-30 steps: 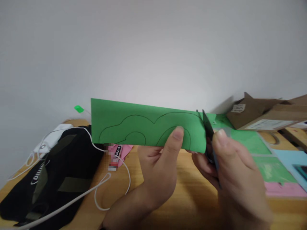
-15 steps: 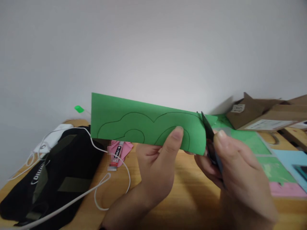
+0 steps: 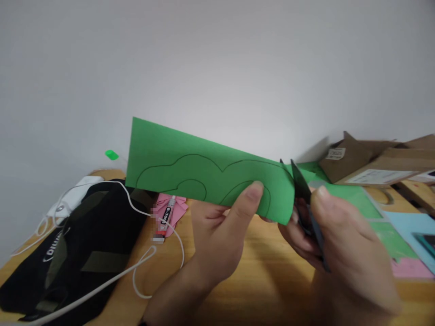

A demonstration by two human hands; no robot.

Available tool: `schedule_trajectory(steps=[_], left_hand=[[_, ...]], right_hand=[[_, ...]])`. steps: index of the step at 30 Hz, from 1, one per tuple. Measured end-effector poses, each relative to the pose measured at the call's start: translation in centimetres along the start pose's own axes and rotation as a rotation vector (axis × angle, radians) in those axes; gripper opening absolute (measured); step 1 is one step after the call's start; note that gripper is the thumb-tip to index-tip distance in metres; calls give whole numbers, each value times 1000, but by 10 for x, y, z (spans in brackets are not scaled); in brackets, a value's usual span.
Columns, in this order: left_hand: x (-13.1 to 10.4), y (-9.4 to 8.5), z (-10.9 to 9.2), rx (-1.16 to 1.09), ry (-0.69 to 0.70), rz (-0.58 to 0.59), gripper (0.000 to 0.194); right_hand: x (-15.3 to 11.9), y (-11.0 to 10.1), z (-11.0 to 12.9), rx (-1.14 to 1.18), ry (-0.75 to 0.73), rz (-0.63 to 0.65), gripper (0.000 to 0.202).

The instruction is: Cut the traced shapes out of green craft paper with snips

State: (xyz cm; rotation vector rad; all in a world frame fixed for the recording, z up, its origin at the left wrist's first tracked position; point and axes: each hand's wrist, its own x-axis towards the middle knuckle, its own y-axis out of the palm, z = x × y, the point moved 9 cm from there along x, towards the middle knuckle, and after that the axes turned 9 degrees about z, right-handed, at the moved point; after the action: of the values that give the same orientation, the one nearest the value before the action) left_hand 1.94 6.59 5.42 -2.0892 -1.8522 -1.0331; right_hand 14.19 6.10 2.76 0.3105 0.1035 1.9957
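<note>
A strip of green paper (image 3: 170, 149) with curved outlines drawn on it is held up above the table. My left hand (image 3: 224, 231) pinches its lower edge, thumb on the front and fingers behind. My right hand (image 3: 343, 235) is closed around dark scissors (image 3: 302, 183). The scissor blades stand apart at the paper's right end, with the paper between them, close to the drawn line. A narrow green flap sticks out to the right behind the blades. The scissor handles are mostly covered by my fingers.
On the left lie a black bag (image 3: 112, 240), a white cable (image 3: 102, 285) and a white power strip (image 3: 73, 194). A glue tube (image 3: 166, 219) rests on pink paper (image 3: 180, 213). To the right are a cardboard box (image 3: 380, 160), green sheets (image 3: 390, 237) and light blue paper (image 3: 408, 228).
The green paper has tilted, its left end rising and its right end dipping slightly. My right hand and the scissors have shifted a little to the right, and the blades have opened wider.
</note>
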Motion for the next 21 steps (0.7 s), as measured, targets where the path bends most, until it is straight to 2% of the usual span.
schedule_trajectory(steps=[11, 17, 21], left_hand=[[1, 1, -3, 19, 26, 29, 25], [1, 0, -1, 13, 9, 27, 25], [1, 1, -5, 11, 48, 29, 26]], right_hand=[[-1, -2, 1, -42, 38, -3, 48], [-1, -1, 5, -76, -4, -1, 50], [-1, -2, 5, -92, -6, -7, 48]])
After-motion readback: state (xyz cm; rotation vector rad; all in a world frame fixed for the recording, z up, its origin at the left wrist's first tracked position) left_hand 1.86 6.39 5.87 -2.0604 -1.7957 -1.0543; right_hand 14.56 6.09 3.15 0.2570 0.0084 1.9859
